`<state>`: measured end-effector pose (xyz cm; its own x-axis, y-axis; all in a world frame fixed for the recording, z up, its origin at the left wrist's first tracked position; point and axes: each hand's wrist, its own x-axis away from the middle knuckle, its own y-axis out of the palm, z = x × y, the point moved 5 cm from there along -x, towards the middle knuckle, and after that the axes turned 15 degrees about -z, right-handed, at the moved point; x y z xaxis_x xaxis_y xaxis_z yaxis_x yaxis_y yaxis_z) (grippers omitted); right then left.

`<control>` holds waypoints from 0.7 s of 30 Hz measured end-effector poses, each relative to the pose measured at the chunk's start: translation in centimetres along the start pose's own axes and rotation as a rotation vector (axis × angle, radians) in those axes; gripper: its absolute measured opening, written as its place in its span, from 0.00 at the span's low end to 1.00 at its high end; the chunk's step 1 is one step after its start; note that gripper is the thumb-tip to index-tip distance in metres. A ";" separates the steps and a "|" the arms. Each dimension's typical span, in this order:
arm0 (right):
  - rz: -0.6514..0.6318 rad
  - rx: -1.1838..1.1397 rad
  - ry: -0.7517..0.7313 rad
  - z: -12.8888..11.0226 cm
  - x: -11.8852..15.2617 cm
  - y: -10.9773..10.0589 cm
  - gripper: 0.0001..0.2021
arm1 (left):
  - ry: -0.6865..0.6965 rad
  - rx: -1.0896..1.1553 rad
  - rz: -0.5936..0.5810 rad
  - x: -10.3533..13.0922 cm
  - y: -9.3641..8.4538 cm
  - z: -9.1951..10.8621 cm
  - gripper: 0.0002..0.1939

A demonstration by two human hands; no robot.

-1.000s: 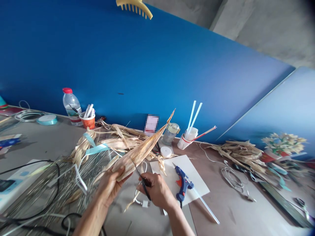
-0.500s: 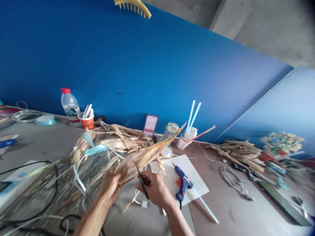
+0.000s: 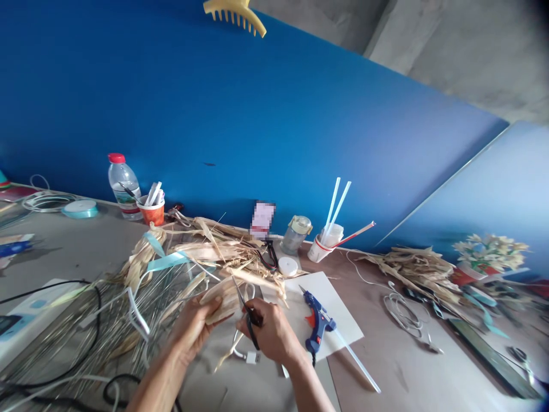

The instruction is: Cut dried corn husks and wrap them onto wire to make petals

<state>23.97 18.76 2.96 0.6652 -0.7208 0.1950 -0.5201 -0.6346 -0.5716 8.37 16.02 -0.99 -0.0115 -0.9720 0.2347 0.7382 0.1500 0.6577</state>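
Observation:
My left hand (image 3: 198, 320) pinches a short, pale piece of dried corn husk (image 3: 222, 298) between thumb and fingers. In my right hand (image 3: 272, 327) are dark-handled scissors (image 3: 252, 332), their blades pointing up and left beside the husk's right edge. Just beyond both hands, a heap of dried husks (image 3: 223, 249) lies with a pale blue ribbon (image 3: 169, 260) across it. A blue glue gun (image 3: 318, 323) with a clear glue stick rests on a white sheet (image 3: 345, 320) to the right of my right hand.
Thin wires (image 3: 128, 320) and a power strip (image 3: 26, 320) cover the left side. Along the blue partition (image 3: 257, 114) stand a water bottle (image 3: 124, 186), an orange cup (image 3: 152, 213), a glass jar (image 3: 295, 234) and a cup of glue sticks (image 3: 321, 249). More husks (image 3: 412, 269) lie right.
The long pointed end of the corn husk has been cut off and is gone from my left hand, leaving a short piece. The jar and white lid behind it now show fully.

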 end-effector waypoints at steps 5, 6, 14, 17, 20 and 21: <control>-0.050 -0.016 0.017 0.7 -0.2 -0.2 0.06 | 0.041 0.015 0.022 0.1 0.0 0.3 0.15; -0.058 -0.012 0.017 0.9 -0.2 -0.3 0.06 | 0.050 0.013 0.037 0.1 0.0 0.4 0.16; -0.158 0.013 0.067 2.6 0.2 -0.9 0.06 | 0.276 -0.648 0.218 0.0 -2.0 1.5 0.18; -0.194 -0.045 0.101 3.2 0.3 -0.9 0.08 | 0.420 -0.928 0.208 0.1 -2.3 1.6 0.19; -0.282 -0.187 0.104 3.1 0.3 -0.6 0.09 | 0.459 -1.000 0.223 0.2 -2.6 1.5 0.20; -0.318 -0.254 0.088 2.9 0.3 -0.5 0.09 | 0.454 -1.012 0.227 0.2 -2.6 1.5 0.20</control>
<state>25.98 19.68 1.00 0.7713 -0.4921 0.4037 -0.4193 -0.8700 -0.2593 5.47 15.67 -1.59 0.2865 -0.9474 -0.1427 0.9006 0.3171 -0.2972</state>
